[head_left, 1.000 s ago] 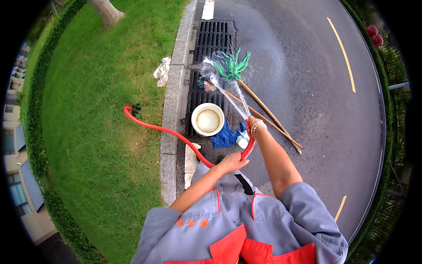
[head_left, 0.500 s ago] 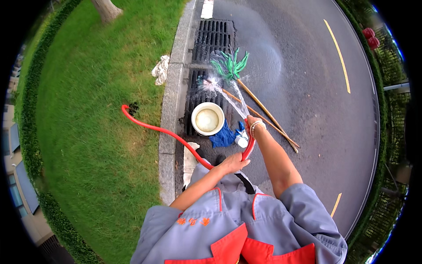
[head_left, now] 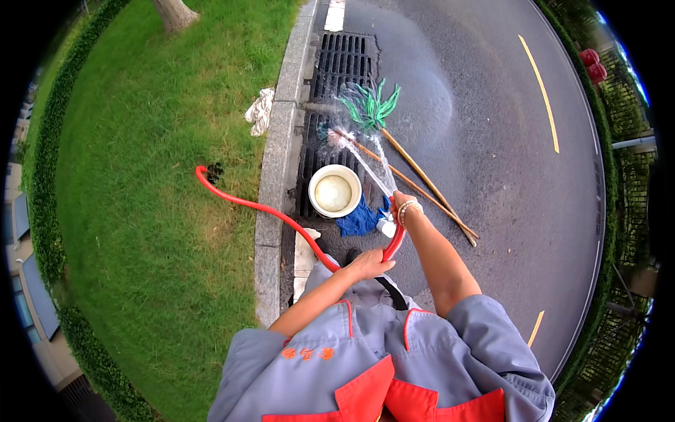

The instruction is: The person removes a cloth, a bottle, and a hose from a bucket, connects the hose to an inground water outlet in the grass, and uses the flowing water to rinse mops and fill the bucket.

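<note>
A red hose (head_left: 273,211) comes out of the grass, crosses the kerb and passes through both my hands. My left hand (head_left: 370,264) is closed round it near my waist. Farther along, my right hand (head_left: 404,205), with a beaded bracelet at the wrist, grips the hose by its outlet. Water sprays from there in two streams. One stream hits a pale pinkish mop head (head_left: 339,138) on the drain grate; the other runs toward a green mop head (head_left: 370,105) on the wet road. Their wooden handles (head_left: 427,170) cross at the near end.
A white bucket (head_left: 335,191) with cloudy water stands by the drain grate (head_left: 342,65). A blue cloth (head_left: 358,219) and a white bottle (head_left: 386,226) lie beside it. A whitish rag (head_left: 260,112) lies on the grass against the stone kerb (head_left: 279,148).
The streams have shifted slightly, and the spray on the pale mop head looks smaller, showing more of its strands. Both hands keep their hold on the hose, with the right moved very little.
</note>
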